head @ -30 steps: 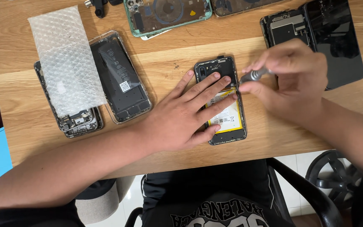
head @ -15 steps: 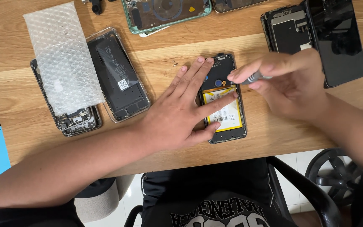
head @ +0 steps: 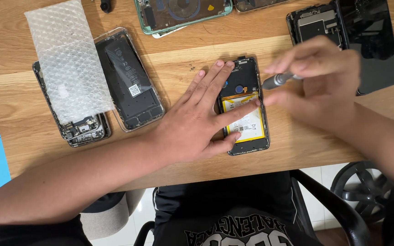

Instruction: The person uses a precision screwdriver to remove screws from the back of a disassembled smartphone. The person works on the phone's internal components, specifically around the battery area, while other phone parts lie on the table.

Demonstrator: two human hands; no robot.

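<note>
Compared with the earlier frames, the right hand has lifted slightly up and away, and the left hand has spread flatter. Nearest the worktop edge, the left hand lies open, palm down, fingers splayed across the opened phone, pinning it in place. This phone lies back-up near the front centre of the worktop, its yellow battery exposed. The right hand is closed around a small screwdriver, tip just beside the phone's upper right edge. Judged step: screw work on the upper frame. Next move calls for seating the tip squarely while the phone stays pinned. Farther left lie a clear-cased phone and bubble wrap; more dismantled phones occupy the far edge.
</note>
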